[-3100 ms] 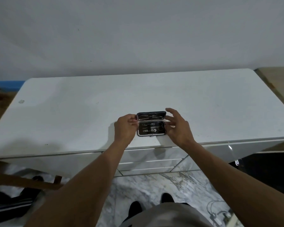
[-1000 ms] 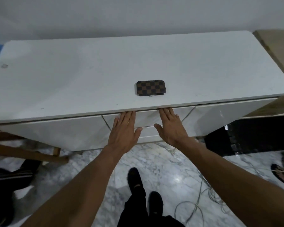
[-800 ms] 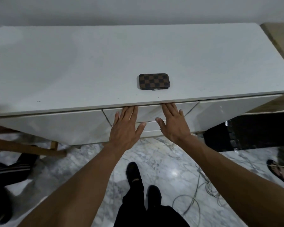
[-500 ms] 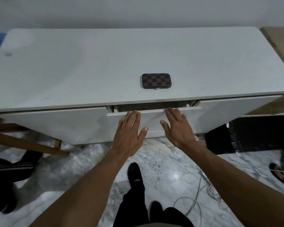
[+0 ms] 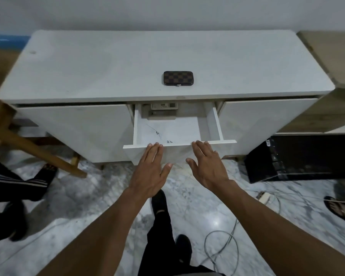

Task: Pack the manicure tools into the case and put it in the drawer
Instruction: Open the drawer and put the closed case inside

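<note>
The checkered brown case (image 5: 178, 78) lies shut and flat on the white cabinet top (image 5: 108, 66), near its front edge and about midway along it, with nothing else beside it. Directly below it the middle drawer (image 5: 216, 124) stands pulled out from between two closed white fronts. Inside, the drawer floor is white with a thin dark line and a few small dark specks (image 5: 157, 133) near the front. At the back, partly under the cabinet top, sits a small stack of pale flat boxes (image 5: 162, 113); what they are is too hard to make out. The rest of the drawer holds nothing that can be seen, and the case is not in it. The left hand (image 5: 150, 168) is spread flat with straight fingers, the fingertips touching the top edge of the drawer front and the thumb held out to the side; it holds nothing. The right hand (image 5: 207, 166) is likewise flat and wide, fingertips at the same edge, just right of the left hand, and also holds nothing. Under the arms is a marble floor (image 5: 187, 196) with loose grey cables (image 5: 223, 246), a black box (image 5: 307, 156) standing to the right of the cabinet, and a slanted wooden leg (image 5: 38, 150) on the left.
</note>
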A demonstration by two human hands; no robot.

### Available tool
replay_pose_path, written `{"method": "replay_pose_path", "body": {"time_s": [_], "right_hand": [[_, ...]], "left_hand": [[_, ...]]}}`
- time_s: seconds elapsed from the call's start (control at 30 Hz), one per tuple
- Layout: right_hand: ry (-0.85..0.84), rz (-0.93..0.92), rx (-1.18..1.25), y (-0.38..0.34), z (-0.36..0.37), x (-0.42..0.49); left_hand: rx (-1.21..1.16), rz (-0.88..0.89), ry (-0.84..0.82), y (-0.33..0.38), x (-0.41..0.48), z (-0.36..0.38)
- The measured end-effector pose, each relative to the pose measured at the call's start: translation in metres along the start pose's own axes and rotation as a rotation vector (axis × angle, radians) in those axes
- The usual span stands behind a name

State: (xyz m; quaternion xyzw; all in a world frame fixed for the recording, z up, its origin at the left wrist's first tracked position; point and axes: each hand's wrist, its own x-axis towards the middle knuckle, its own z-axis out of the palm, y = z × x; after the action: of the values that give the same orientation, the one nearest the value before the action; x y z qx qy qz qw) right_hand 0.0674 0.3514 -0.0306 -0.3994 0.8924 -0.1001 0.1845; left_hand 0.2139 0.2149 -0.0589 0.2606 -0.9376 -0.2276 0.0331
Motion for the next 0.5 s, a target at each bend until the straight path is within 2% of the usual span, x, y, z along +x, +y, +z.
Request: {"method": "replay_pose_path", "body": {"time_s": [0.2, 0.5], "right_hand": [[0.001, 0.011, -0.037, -0.005, 0.004, -0.023], [0.026, 0.013, -0.037, -0.01, 0.0, -0.034]], "left_hand": [[-0.105, -0.069, -0.017, 0.013, -0.026, -0.002], [-0.094, -0.107, -0.067, 0.021, -0.038, -0.005]]}}
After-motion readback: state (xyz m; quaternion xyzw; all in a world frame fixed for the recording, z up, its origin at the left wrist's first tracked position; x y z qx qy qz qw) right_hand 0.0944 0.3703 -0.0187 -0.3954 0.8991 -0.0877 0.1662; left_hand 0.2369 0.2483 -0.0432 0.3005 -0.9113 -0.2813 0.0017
